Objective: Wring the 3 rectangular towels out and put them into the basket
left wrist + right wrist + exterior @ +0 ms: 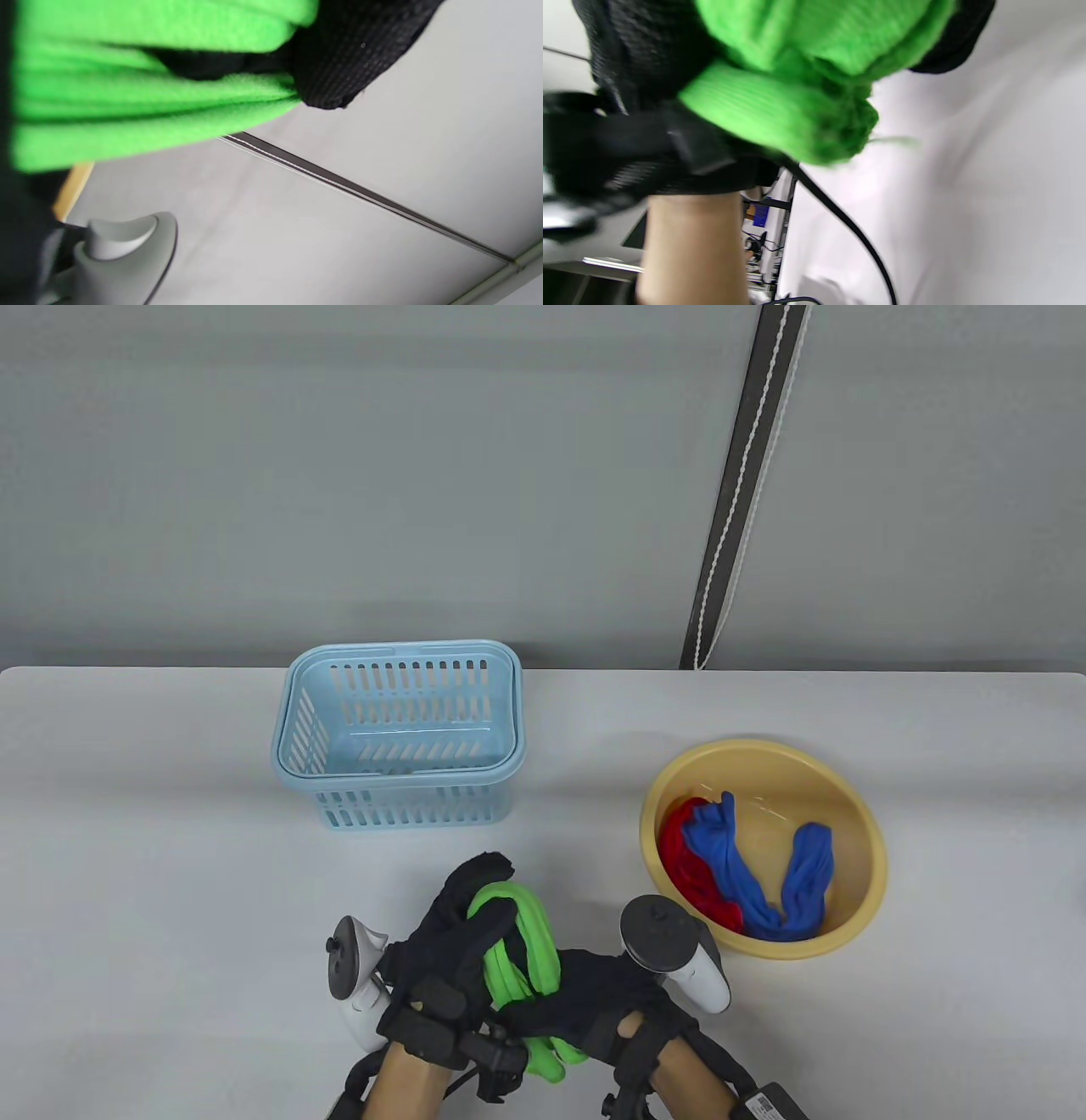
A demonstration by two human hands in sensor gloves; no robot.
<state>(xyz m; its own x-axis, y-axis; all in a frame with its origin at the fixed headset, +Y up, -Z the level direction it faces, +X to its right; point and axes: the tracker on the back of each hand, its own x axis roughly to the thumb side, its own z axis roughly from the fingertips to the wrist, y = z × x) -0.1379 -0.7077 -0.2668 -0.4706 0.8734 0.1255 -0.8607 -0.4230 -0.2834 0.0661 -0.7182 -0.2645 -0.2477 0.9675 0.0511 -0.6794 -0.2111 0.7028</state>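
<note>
A green towel (519,952), twisted into a rope, is gripped at the table's front centre by both gloved hands. My left hand (462,931) curls round its upper end, and my right hand (585,997) grips its lower end. The left wrist view shows the green towel (140,97) up close with a black fingertip (339,63) on it. Bunched green cloth (797,84) fills the top of the right wrist view. The light blue basket (399,734) stands empty behind the hands. A blue towel (751,869) and a red towel (689,865) lie in the yellow basin (861,848).
The yellow basin stands right of the hands, near the front. A dark strap with a white cord (747,492) hangs against the grey wall behind the table. Bare white tabletop (153,857) lies to the left.
</note>
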